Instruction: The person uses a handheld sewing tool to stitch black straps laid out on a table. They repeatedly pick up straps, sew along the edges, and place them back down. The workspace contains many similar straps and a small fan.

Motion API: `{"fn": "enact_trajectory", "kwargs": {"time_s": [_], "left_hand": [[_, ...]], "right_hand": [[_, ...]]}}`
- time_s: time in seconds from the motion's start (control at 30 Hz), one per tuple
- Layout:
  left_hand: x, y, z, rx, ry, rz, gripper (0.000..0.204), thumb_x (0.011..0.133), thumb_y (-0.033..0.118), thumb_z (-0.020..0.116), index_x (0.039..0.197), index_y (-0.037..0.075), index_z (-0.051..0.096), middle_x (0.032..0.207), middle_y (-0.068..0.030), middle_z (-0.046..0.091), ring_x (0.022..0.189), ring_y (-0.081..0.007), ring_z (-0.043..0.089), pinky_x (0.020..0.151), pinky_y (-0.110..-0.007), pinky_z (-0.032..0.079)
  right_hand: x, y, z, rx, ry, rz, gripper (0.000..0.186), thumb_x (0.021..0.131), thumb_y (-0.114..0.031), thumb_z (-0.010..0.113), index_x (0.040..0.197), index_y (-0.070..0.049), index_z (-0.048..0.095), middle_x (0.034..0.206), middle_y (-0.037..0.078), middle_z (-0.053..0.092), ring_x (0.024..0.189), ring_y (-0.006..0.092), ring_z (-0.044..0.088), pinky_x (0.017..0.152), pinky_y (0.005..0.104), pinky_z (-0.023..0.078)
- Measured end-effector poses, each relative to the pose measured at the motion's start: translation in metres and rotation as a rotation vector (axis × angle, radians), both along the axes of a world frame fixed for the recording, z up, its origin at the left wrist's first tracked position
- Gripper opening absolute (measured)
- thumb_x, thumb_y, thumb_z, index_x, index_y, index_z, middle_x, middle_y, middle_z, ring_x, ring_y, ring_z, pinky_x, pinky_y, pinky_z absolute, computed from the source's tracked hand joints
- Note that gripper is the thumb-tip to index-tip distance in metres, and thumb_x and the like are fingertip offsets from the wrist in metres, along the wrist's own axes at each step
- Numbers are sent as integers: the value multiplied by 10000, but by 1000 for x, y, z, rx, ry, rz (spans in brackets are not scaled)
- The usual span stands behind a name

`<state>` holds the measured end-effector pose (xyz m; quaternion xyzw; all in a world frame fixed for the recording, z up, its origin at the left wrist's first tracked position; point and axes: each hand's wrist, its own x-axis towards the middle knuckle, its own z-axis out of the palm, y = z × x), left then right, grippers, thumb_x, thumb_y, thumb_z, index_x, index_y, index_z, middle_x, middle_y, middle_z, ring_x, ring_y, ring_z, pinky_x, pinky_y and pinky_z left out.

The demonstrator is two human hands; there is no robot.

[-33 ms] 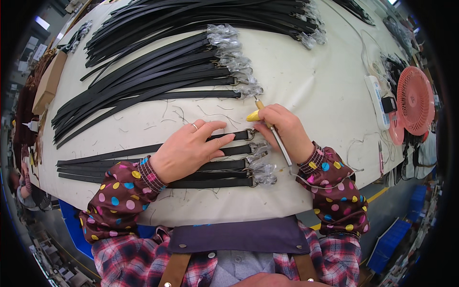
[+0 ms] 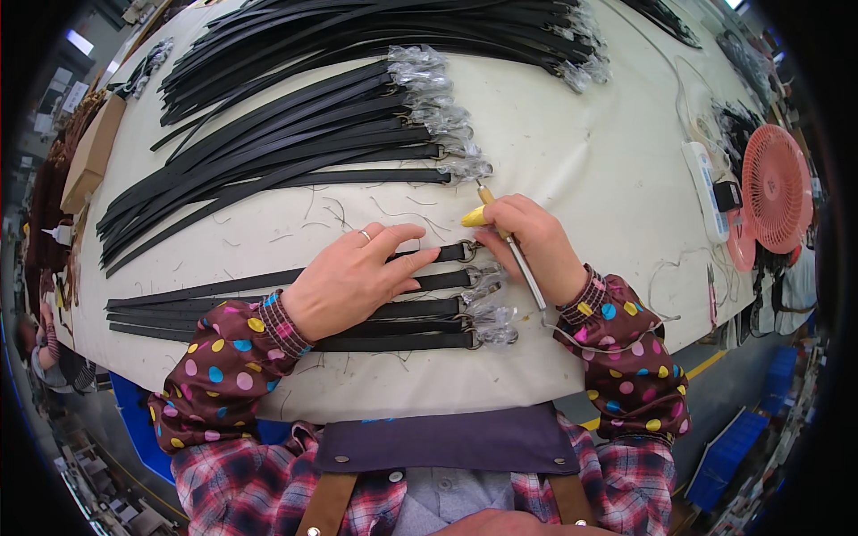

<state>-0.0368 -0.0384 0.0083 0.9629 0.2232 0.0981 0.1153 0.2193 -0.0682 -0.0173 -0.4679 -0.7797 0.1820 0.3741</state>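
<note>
Left hand [image 2: 344,286]: grip unclenched, fingers spread, fingertips on the uppermost black strap [image 2: 452,254] of the near row. Right hand [image 2: 534,243]: grip clasped around a corded pen-like tool [image 2: 525,272], fingers just beside the strap's metal ring [image 2: 471,253]. The strap lies on the pale counter [image 2: 572,170], between a larger strap bundle [image 2: 295,143] and the remaining near straps [image 2: 402,340], whose right ends carry clear plastic wrapping [image 2: 492,320].
</note>
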Motion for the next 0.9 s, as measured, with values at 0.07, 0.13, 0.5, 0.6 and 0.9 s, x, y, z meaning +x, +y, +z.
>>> {"fn": "enact_trajectory", "kwargs": {"time_s": [0.07, 0.13, 0.5, 0.6, 0.9], "left_hand": [[2, 1, 0, -2, -11, 7, 504, 816, 192, 707, 1298, 158, 563, 1251, -60, 503, 904, -236, 541, 815, -342, 492], [4, 2, 2, 6, 10, -8, 491, 818, 190, 708, 1290, 171, 573, 1247, -58, 512, 897, -235, 545, 812, -339, 494], [11, -8, 55, -45, -214, -68, 295, 847, 188, 659, 1125, 95, 623, 978, -21, 598, 804, -196, 597, 702, -311, 468], [22, -36, 98, 33, -368, -126, 287, 785, 171, 666, 1063, 104, 648, 866, -12, 591, 710, -159, 581, 639, -284, 458], [25, -58, 98, 285, -715, -404, 143, 773, 151, 608, 867, 68, 678, 696, -2, 564, 618, -143, 559, 573, -270, 451]], "right_hand": [[0, 0, 1, -14, -14, 0, 170, 795, 12, 706, 931, -22, 609, 837, 120, 603, 776, 273, 591, 676, 340, 487], [0, -1, 3, -33, -31, 13, 158, 804, -9, 702, 929, -31, 608, 829, 116, 606, 770, 278, 598, 668, 353, 492], [1, -12, 8, -268, 156, -59, 82, 930, -62, 624, 1004, -26, 621, 802, 73, 662, 643, 140, 623, 607, 254, 514], [3, -10, 10, -259, 165, -74, 115, 963, -70, 580, 1056, -17, 622, 809, 60, 672, 650, 104, 614, 616, 243, 522], [6, -6, 3, -90, 134, -28, 112, 924, -17, 598, 1033, -11, 622, 809, 89, 667, 668, 164, 642, 625, 265, 520]]}}
